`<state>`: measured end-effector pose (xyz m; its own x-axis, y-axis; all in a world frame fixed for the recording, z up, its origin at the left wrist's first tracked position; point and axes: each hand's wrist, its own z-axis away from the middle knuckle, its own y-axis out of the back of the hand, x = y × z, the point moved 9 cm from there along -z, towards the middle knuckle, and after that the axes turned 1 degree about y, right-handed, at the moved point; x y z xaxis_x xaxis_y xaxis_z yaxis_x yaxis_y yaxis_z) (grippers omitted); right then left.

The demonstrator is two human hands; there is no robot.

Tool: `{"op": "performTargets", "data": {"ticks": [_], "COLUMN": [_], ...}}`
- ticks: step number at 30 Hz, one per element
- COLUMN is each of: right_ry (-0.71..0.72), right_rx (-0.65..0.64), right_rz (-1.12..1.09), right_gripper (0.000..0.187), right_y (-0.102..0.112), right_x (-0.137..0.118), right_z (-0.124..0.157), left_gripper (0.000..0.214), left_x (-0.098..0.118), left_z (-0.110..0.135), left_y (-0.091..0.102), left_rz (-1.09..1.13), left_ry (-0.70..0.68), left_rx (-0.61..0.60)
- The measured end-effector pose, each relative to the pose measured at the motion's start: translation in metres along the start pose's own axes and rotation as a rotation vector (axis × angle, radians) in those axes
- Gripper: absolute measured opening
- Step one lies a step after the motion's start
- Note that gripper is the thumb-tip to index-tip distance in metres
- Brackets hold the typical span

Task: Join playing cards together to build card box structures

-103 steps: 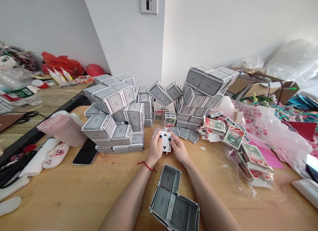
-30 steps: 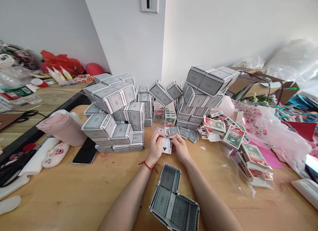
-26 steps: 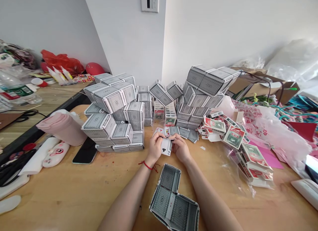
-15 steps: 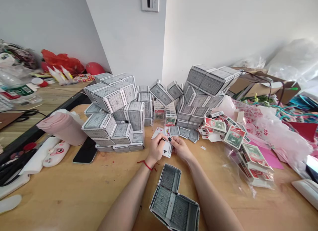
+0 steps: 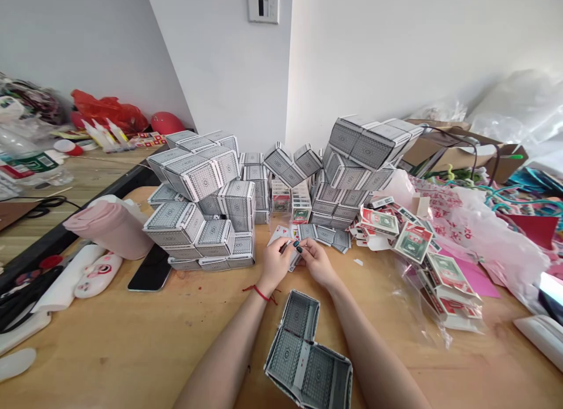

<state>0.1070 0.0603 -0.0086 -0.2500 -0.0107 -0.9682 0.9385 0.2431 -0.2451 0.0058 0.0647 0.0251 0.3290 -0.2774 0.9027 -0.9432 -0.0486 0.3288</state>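
Note:
A playing card [image 5: 294,262] is pinched between both hands over the middle of the table, its face partly covered by fingers. My left hand [image 5: 276,259], with a red string at the wrist, is closed on the card's left side. Fingers of my right hand [image 5: 315,261] close on its other side, and the two hands' fingertips nearly meet. Just beyond them lie loose face-up cards [image 5: 278,233] and a few face-down cards [image 5: 324,235]. Between my forearms sits an L-shaped open piece [image 5: 303,356] made of joined cards.
Stacked card-built blocks [image 5: 211,169] stand at the left, with more stacked blocks [image 5: 352,174] on the right. Opened card boxes [image 5: 413,242] and plastic bags [image 5: 488,221] crowd the right side. A phone [image 5: 149,269] and pink roll [image 5: 109,227] lie left.
My fingers have drawn closer together around the card, covering more of its face. The forearms and the L-shaped piece stay nearly where they were.

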Motion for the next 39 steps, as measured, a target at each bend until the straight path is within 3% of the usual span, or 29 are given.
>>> {"op": "performTargets", "data": {"ticks": [7,16,21,26,30,39], "right_ry": [0.128,-0.015,0.026,0.103,0.148,0.162], "right_rx": [0.033,0.065,0.183,0.327,0.29,0.302], "right_rz": [0.171,0.078,0.075,-0.001,0.126,0.18], "right_gripper": [0.017,0.026,0.028,0.027,0.022,0.028], "right_y": [-0.001,-0.001,0.01,0.028,0.027,0.028], "right_x": [-0.012,0.003,-0.002,-0.006,-0.014,-0.019], "right_z": [-0.001,0.0,0.001,0.0,-0.002,-0.001], "left_gripper": [0.019,0.026,0.031,0.021,0.017,0.013], "left_x": [-0.002,0.003,0.001,-0.005,-0.018,-0.026], "left_z": [0.002,0.006,0.005,0.004,0.002,-0.003], "left_y": [0.006,0.01,0.008,0.007,0.011,0.0], "left_rz": [-0.089,-0.319,-0.259,-0.095,0.001,0.053], "left_ry": [0.025,-0.031,0.01,0.049,0.125,0.153], "left_rx": [0.084,0.144,0.089,0.093,0.145,0.024]}}
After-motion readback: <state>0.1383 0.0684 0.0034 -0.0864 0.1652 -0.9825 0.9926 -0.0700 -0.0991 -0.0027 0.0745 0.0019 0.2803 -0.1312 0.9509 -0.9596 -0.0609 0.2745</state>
